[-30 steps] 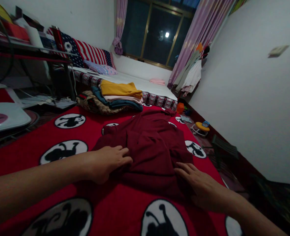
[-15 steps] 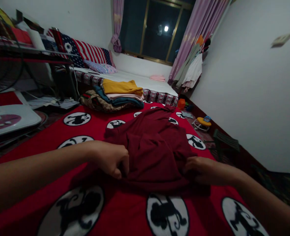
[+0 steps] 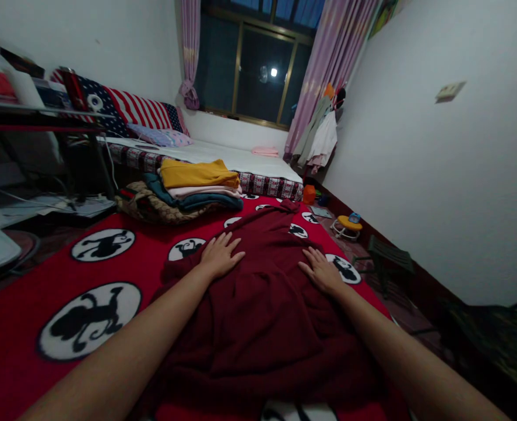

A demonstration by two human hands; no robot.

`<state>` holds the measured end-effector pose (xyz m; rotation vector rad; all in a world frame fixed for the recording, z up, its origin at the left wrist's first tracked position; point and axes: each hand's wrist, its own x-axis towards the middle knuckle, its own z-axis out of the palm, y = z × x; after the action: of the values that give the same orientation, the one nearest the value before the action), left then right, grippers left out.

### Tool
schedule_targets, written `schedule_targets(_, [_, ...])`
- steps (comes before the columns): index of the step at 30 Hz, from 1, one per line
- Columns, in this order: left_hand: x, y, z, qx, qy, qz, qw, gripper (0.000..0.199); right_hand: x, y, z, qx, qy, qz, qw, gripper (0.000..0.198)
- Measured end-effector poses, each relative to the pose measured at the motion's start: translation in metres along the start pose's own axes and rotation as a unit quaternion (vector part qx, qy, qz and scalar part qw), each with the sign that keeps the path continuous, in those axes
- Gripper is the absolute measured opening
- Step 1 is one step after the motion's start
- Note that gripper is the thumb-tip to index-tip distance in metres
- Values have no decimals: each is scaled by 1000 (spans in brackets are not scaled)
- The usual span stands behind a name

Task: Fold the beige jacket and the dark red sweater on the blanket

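Note:
A dark red garment lies spread and wrinkled on the red blanket with round monkey prints. Its far end narrows toward the bed. My left hand rests on the garment's left side, fingers spread and palm down. On the right side, my right hand also lies on the cloth with its fingers apart. Neither hand grips the fabric. What kind of garment it is, I cannot tell for sure.
Folded clothes, mustard on top, sit on a brown patterned bundle at the blanket's far left. Behind stands a low bed. A desk is at left; a yellow stool and a dark folding stool stand at right.
Both hands have let go of the garment's near edge and moved forward, opening flat onto the cloth. The garment now reaches closer to me, and the view has shifted.

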<state>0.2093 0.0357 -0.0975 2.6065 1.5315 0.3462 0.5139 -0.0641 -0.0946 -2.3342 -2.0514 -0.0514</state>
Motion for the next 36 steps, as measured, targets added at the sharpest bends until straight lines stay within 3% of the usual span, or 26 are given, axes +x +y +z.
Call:
schedule_targets(5, [7,-6,3,-2,35,-42,999,62,30,7,-27,-61,-7,75,995,53])
schedule_targets(8, [9,-5,4,0,42,-48,998,61,64,-3,-45,-83,-2,109,991,39])
schedule_targets(12, [8,-6,7,-4,51,-45,998,60,119,-8,-58,-73,21,132,988,37])
schedule_targets(17, [8,-7,10,-10,68,-44,997,59,178,-16,-56,-59,33,117,991,40])
schedule_targets(22, [6,-5,12,-14,85,-44,995,58,218,-24,-42,-73,41,99,992,40])
schedule_targets(26, [5,-4,12,-20,84,-48,995,57,237,-24,-29,-77,34,69,994,38])
schedule_targets(30, [6,-4,11,-27,80,-49,995,57,243,-25,-26,-50,70,56,995,41])
schedule_targets(33, [7,-4,10,-33,86,-46,995,55,240,-24,-43,-16,126,82,989,36])
schedule_targets(36, [7,-5,8,-52,113,-63,990,56,232,-21,-81,28,200,109,973,38])
